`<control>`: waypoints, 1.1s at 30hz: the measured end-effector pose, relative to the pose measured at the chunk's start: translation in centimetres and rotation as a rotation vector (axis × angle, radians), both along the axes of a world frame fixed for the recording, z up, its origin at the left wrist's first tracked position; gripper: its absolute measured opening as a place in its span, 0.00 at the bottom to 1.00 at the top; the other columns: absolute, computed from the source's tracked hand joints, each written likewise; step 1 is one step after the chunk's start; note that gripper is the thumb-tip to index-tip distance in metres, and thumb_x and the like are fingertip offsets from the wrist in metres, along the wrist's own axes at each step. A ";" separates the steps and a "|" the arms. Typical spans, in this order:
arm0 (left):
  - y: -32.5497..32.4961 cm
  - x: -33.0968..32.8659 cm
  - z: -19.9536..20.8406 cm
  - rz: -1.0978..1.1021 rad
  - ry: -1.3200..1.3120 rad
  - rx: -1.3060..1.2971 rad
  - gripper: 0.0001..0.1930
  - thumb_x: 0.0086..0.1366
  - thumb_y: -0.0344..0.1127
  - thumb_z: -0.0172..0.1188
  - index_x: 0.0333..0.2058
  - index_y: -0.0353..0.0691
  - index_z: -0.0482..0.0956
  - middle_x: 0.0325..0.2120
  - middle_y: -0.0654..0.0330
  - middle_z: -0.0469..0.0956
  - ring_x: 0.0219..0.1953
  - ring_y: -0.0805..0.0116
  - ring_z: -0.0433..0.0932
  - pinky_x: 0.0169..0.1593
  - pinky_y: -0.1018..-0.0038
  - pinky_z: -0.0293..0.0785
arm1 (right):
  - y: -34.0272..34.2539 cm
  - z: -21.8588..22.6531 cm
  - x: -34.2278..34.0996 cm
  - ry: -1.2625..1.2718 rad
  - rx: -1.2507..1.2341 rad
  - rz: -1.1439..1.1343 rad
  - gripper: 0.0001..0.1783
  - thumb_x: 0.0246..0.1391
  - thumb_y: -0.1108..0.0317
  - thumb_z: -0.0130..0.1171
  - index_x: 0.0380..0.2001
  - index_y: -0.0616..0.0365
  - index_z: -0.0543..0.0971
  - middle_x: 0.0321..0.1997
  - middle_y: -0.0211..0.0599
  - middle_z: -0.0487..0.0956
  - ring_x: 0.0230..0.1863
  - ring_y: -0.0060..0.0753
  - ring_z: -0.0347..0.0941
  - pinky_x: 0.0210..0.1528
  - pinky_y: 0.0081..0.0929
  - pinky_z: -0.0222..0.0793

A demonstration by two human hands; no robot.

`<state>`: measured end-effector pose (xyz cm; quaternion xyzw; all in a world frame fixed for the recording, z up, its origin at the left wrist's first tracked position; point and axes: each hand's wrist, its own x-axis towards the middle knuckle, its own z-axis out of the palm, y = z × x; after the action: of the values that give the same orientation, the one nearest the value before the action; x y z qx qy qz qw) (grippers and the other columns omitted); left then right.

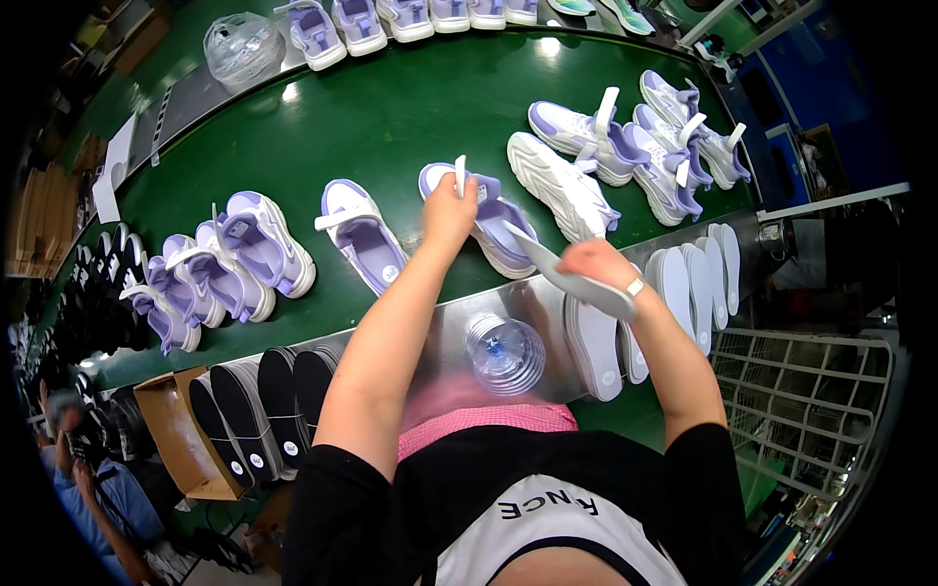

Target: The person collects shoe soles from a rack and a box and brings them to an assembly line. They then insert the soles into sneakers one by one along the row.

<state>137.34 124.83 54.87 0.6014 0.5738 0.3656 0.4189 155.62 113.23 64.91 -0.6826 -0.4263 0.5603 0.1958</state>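
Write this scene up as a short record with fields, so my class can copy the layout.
Left hand: grips a white-and-lilac shoe near its raised strap
Right hand: holds a pale grey insole
Insole position: tilted, one end at the shoe's opening; contact inside unclear
Surface: green worktop
Nearby insoles: pale insoles at right, black insoles at left
Also near: clear round plastic container

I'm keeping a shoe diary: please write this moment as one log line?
Left hand: on lilac-white shoe | right hand: holding grey insole | insole tip: at shoe opening
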 end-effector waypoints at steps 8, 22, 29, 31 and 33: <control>-0.6 0.1 -0.4 0.017 0.262 0.050 0.13 0.56 0.40 0.48 0.29 0.33 0.65 0.20 0.43 0.72 0.25 0.43 0.72 0.30 0.57 0.67 | 5.4 -4.2 -7.0 -1.042 0.434 0.760 0.13 0.37 0.63 0.53 0.28 0.58 0.76 0.39 0.47 0.70 0.40 0.43 0.69 0.40 0.38 0.64; -1.1 -0.1 -0.4 0.031 0.136 0.008 0.13 0.55 0.38 0.51 0.25 0.32 0.65 0.19 0.43 0.71 0.25 0.43 0.70 0.27 0.59 0.64 | 8.3 -7.0 -6.9 -0.918 0.254 0.893 0.09 0.39 0.70 0.48 0.23 0.58 0.78 0.29 0.45 0.76 0.33 0.39 0.73 0.35 0.31 0.68; -0.7 -0.1 -0.6 0.030 0.130 0.035 0.13 0.55 0.39 0.51 0.25 0.32 0.65 0.20 0.43 0.71 0.25 0.43 0.70 0.28 0.61 0.65 | 10.4 -6.7 -7.7 -0.898 -0.091 1.197 0.13 0.37 0.74 0.51 0.31 0.58 0.78 0.35 0.47 0.75 0.39 0.38 0.72 0.41 0.28 0.66; -0.7 0.1 -0.6 0.020 0.137 0.043 0.13 0.55 0.38 0.51 0.26 0.32 0.65 0.21 0.42 0.71 0.26 0.43 0.70 0.28 0.61 0.65 | 9.8 -7.3 -7.8 -0.935 -0.025 1.106 0.13 0.37 0.74 0.52 0.30 0.58 0.78 0.35 0.46 0.75 0.39 0.38 0.72 0.41 0.27 0.67; -0.7 0.1 -0.6 0.016 0.145 0.026 0.13 0.55 0.38 0.51 0.26 0.32 0.65 0.21 0.42 0.71 0.26 0.43 0.70 0.29 0.61 0.65 | 9.7 -7.5 -8.0 -1.003 0.034 1.020 0.12 0.36 0.73 0.54 0.29 0.58 0.78 0.36 0.43 0.76 0.39 0.36 0.73 0.40 0.27 0.67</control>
<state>137.41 124.12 54.28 0.6270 0.6028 0.3316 0.3655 147.61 122.88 57.40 -0.5706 -0.7397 0.1941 -0.2994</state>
